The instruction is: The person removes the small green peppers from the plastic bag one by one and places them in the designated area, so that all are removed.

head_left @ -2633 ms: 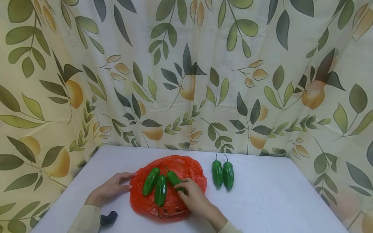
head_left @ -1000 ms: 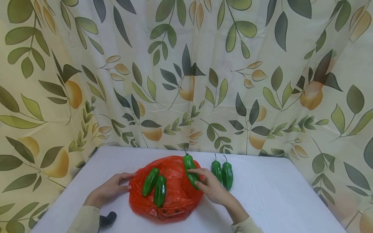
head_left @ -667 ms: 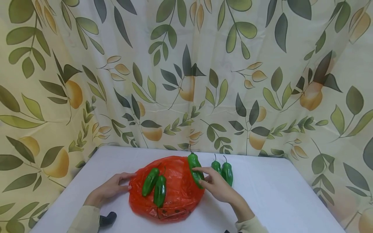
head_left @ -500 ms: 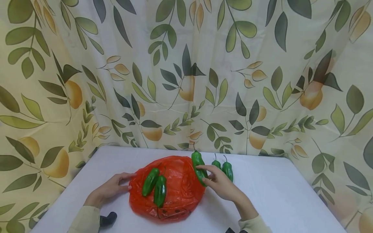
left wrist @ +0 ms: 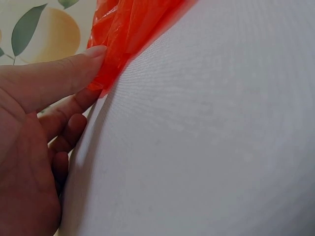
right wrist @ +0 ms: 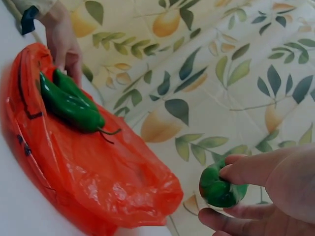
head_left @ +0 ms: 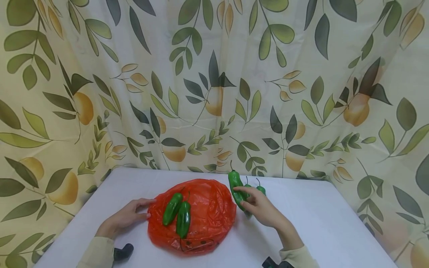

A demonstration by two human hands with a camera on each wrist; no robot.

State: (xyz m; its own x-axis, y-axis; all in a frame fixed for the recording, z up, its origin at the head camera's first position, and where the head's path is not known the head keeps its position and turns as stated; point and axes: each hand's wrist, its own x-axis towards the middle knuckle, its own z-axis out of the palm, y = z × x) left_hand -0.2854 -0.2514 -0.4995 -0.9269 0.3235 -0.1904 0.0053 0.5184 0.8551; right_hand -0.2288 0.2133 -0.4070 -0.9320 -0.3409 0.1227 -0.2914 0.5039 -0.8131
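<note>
A red plastic bag (head_left: 211, 208) lies on the white table with two green peppers (head_left: 183, 219) on it. My left hand (head_left: 125, 217) pinches the bag's left edge between thumb and fingers, as the left wrist view shows at the bag (left wrist: 115, 39). Past the bag's right edge, my right hand (head_left: 263, 208) holds another green pepper (head_left: 235, 183) by thumb and fingertips, its stem upward. In the right wrist view that pepper (right wrist: 216, 189) appears end-on. Behind the right hand, two more peppers (head_left: 261, 189) are partly hidden.
A patterned curtain (head_left: 214, 93) hangs behind the white table (head_left: 311, 216). Dark bands or straps show near both wrists, the left one (head_left: 123, 252) beside the sleeve.
The right hand has taken a pepper off the bag and carried it rightward, beyond the bag's edge and partly in front of the two peppers there. The left hand stays at the bag.
</note>
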